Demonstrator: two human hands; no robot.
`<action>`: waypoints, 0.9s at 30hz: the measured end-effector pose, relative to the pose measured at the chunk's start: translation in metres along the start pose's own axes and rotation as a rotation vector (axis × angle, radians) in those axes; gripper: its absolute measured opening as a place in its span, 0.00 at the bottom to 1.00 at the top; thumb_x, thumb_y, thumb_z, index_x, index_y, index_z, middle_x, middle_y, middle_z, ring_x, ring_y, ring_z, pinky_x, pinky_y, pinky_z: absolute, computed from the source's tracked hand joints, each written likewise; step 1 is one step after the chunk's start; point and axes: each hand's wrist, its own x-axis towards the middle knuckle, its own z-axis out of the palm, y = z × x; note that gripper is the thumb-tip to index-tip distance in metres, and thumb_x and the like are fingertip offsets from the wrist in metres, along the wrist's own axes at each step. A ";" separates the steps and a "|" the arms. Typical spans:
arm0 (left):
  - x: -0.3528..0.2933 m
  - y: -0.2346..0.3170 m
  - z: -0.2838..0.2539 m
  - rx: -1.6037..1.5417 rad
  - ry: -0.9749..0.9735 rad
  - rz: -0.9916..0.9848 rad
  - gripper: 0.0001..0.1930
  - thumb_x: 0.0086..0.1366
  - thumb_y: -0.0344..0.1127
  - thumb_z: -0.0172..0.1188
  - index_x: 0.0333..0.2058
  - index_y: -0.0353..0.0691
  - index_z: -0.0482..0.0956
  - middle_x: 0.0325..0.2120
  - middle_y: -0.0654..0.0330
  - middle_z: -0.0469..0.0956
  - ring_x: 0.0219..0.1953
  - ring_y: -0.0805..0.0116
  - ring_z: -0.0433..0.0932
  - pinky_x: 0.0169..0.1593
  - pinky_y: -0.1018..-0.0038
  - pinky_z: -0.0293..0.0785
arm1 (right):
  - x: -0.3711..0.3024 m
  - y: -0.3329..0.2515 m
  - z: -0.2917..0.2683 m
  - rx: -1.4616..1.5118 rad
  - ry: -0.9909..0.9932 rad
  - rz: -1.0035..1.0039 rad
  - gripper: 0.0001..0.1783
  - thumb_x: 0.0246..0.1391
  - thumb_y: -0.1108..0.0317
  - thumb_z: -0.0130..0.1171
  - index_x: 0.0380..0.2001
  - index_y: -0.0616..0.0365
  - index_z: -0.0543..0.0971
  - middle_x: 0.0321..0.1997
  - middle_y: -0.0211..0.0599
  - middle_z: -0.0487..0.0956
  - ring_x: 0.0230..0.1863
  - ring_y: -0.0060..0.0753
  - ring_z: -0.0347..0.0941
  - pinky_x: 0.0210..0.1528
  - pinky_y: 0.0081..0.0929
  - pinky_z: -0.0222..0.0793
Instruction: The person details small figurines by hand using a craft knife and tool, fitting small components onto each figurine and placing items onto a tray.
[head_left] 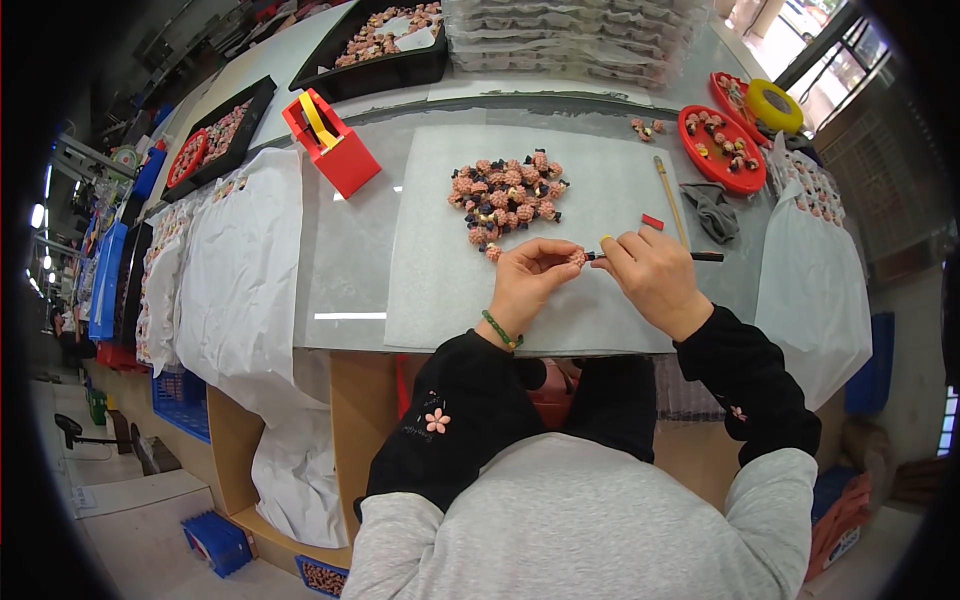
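My left hand [530, 285], with a green bead bracelet at the wrist, pinches a small pink, bumpy figurine [577, 257]. In my right hand [655, 278] is a slim black pen [707, 257], its front end at the figurine's right side. Whether the tip touches it is too small to tell. Just beyond my left hand, a cluster of similar pink figurines [513, 196] with dark parts lies on a white foam sheet [430, 290]. A red cap [652, 221] and a thin wooden stick [670, 198] lie beyond my right hand.
A red tape dispenser [345, 160] stands at the left. Red dishes [748, 181] holding figurines and a grey cloth [712, 212] are at the right. Black trays [372, 80] of figurines and stacked clear packaging [575, 45] line the back. White sheets [240, 270] hang over the table's sides.
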 end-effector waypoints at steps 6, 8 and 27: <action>0.000 0.000 0.000 0.006 -0.002 0.011 0.11 0.51 0.19 0.57 0.36 0.31 0.73 0.35 0.56 0.75 0.37 0.73 0.74 0.43 0.79 0.70 | 0.002 -0.001 -0.002 -0.024 -0.015 -0.026 0.12 0.35 0.64 0.61 0.23 0.56 0.71 0.17 0.29 0.65 0.20 0.28 0.63 0.21 0.24 0.60; 0.000 0.000 0.000 0.010 0.001 0.009 0.11 0.51 0.19 0.57 0.35 0.31 0.73 0.35 0.56 0.75 0.37 0.73 0.74 0.43 0.79 0.70 | 0.002 0.000 -0.002 -0.026 -0.016 -0.034 0.11 0.35 0.64 0.61 0.22 0.56 0.71 0.17 0.29 0.65 0.20 0.28 0.63 0.21 0.24 0.60; -0.001 0.000 -0.001 0.012 -0.003 0.007 0.11 0.51 0.20 0.57 0.35 0.31 0.74 0.34 0.57 0.75 0.36 0.73 0.74 0.42 0.79 0.71 | 0.001 -0.001 -0.002 -0.029 -0.022 -0.019 0.12 0.35 0.64 0.61 0.23 0.56 0.72 0.18 0.28 0.66 0.20 0.28 0.64 0.21 0.24 0.61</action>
